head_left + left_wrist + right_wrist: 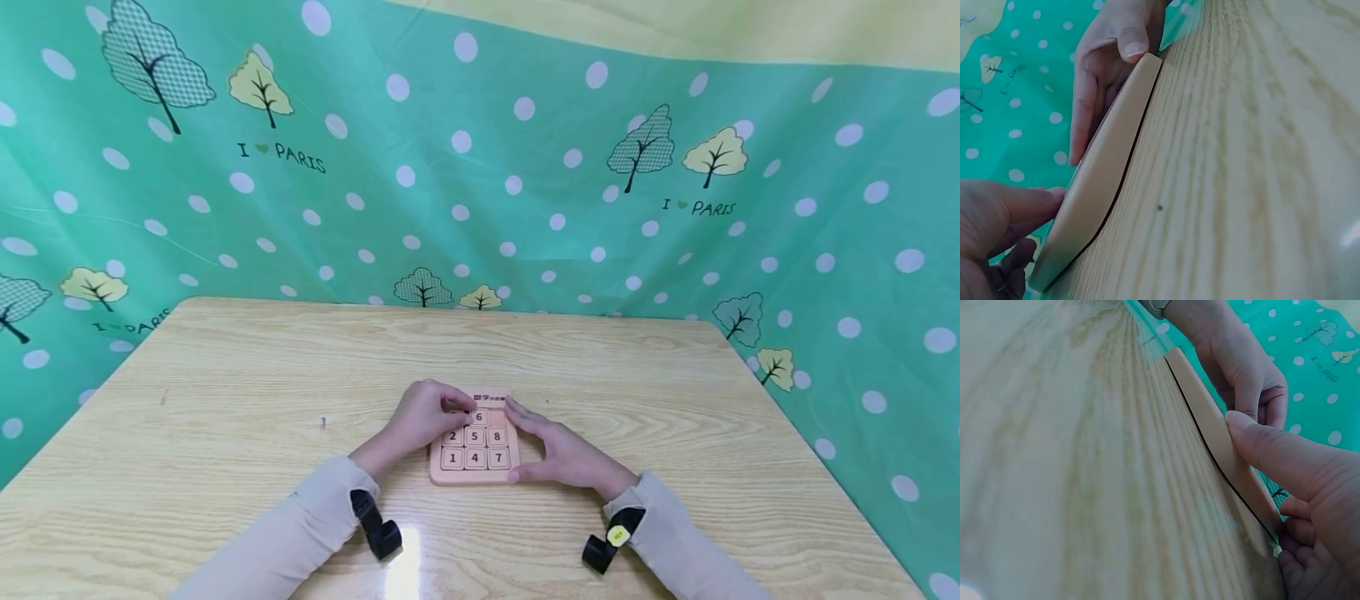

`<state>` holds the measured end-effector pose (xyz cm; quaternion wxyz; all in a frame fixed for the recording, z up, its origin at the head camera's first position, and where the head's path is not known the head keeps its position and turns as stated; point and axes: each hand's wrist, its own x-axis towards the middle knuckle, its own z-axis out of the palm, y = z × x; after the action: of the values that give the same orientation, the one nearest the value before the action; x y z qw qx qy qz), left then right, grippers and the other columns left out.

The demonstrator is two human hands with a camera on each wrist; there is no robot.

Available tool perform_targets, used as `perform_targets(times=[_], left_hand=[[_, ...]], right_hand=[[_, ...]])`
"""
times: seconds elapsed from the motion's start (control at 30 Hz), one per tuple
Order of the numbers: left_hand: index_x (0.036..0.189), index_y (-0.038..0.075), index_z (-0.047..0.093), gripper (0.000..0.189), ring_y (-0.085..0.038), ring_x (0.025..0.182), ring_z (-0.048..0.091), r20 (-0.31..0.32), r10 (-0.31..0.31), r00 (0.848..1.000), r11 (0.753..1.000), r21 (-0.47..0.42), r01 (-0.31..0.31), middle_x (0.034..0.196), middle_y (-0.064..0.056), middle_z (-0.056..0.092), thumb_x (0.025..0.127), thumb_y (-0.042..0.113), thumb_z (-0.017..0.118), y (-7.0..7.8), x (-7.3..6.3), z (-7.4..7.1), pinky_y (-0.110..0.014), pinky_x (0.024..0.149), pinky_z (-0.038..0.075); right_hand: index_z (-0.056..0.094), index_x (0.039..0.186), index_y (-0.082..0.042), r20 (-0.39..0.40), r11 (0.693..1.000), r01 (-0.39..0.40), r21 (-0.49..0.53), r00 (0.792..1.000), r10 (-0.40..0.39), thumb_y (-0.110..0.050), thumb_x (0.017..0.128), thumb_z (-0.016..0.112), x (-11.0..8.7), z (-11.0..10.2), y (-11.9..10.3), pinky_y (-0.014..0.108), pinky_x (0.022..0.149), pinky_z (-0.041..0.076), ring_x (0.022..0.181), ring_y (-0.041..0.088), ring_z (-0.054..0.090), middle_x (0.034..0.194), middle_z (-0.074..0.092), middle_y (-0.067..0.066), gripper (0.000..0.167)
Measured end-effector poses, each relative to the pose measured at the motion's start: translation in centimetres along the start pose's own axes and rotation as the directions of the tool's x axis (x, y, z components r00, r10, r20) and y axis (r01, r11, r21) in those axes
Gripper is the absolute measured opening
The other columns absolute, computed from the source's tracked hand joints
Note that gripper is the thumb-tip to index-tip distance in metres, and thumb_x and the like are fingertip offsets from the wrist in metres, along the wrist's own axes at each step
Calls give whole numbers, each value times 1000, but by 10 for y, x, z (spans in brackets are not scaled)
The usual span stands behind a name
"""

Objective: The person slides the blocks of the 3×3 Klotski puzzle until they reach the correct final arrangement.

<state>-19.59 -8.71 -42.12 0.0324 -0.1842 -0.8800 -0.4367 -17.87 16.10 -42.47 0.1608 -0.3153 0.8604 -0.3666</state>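
A pink number sliding puzzle lies flat on the table, its square tiles marked with black digits. Tiles 6, 5, 2, 8, 1, 4 and 7 can be read, and a bare slot shows at the top right. Over the upper left tiles, my left hand touches the face with its fingertips and covers that corner. My right hand grips the right side, thumb at the lower corner and fingers by the upper one. From the right wrist, the thumb rests against the puzzle's side edge.
The wooden table spreads around the puzzle on all sides. Behind it hangs a green dotted cloth with printed trees. A black strap hangs from the left sleeve, another strap from the right.
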Motion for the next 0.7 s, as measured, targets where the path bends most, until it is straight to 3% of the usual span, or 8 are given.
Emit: perform_targets(times=[0.13, 0.4, 0.7], left_hand=[[89, 11, 75, 15, -6, 64, 55, -6, 3, 1000, 1000, -7, -3, 87, 0, 73, 74, 8, 77, 3, 0, 1, -22, 62, 46], [90, 12, 75, 18, -9, 77, 64, 7, -68, 998, 997, -21, 68, 89, 0, 73, 73, 6, 77, 7, -3, -1, -29, 74, 51], [90, 9, 74, 19, -13, 83, 67, -3, -19, 1000, 1000, -22, 19, 88, -2, 73, 73, 3, 77, 8, 1, 6, -30, 77, 52]], right_hand=[[24, 148, -9, -5, 1000, 9, -2, 1000, -9, -43, 78, 73, 0, 1, 1, 48, 113, 13, 143, 25, 10, 158, 10, 0, 92], [23, 149, -11, 1, 1000, 8, 10, 1000, -8, -42, 78, 73, 1, 2, 1, 47, 113, 12, 144, 25, 10, 157, 9, -1, 92], [24, 148, -10, -8, 1000, -2, 8, 1000, 2, -43, 77, 74, 0, 1, 1, 47, 113, 13, 143, 24, 11, 157, 10, -1, 93]])
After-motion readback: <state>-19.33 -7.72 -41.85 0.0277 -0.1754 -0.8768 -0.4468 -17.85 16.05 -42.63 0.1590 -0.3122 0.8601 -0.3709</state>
